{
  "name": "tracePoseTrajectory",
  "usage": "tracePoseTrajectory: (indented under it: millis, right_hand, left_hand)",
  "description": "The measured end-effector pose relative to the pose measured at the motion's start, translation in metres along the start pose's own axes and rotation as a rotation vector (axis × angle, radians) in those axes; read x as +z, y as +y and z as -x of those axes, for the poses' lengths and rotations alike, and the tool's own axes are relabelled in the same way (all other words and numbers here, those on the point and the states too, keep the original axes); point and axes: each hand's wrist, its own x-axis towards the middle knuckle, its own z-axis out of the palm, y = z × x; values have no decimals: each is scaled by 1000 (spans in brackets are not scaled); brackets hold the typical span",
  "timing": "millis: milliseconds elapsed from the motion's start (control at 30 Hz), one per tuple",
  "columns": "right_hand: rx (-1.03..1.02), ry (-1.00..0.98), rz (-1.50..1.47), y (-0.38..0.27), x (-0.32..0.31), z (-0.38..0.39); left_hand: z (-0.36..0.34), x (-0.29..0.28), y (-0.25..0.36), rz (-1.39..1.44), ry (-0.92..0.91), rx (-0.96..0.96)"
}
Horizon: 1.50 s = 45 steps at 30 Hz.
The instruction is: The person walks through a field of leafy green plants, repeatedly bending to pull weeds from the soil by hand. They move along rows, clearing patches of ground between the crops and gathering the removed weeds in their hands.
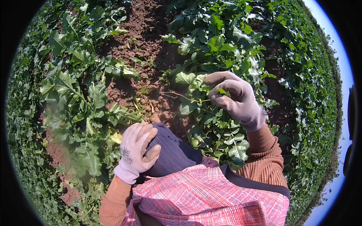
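In a light, dusty work glove, my right hand (239, 98) is raised above the leafy crop on the right, its thumb and fingers closed in a pinch. They hold a small uprooted weed (194, 100), a thin green stem with a few little leaves. Its brownish root points left over the bare soil. My left hand (136, 150), gloved the same way, rests on my bent knee (171, 148) in dark striped trousers. Its fingers lie over the knee with the thumb apart, and nothing shows in it.
Rows of broad-leaved green plants (217, 41) stand on both sides, with a strip of clumpy reddish-brown soil (139, 37) between them. Small weeds (141, 92) grow in the strip. A red checked cloth (207, 192) covers my lap. Sky shows at the far right.
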Motion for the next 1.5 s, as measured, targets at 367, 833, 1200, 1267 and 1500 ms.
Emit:
tracePoseTrajectory:
  millis: [367, 833, 1200, 1267, 1500]
  right_hand:
    - [116, 742, -88, 119, -93, -32]
    - [-245, 162, 682, 102, 3, -149]
    - [-36, -792, 764, 90, 140, -191]
    - [-4, -886, 792, 96, 157, -207]
    - [-33, -109, 474, 157, 187, -308]
  left_hand:
    - [-2, -1, -1, -9, -24, 26]
    - [-11, -3, 2, -2, -71, -32]
    - [40, 14, -56, 845, 94, -882]
    - [68, 23, -93, 333, 44, -930]
    - [168, 20, -122, -120, -569, -1287]
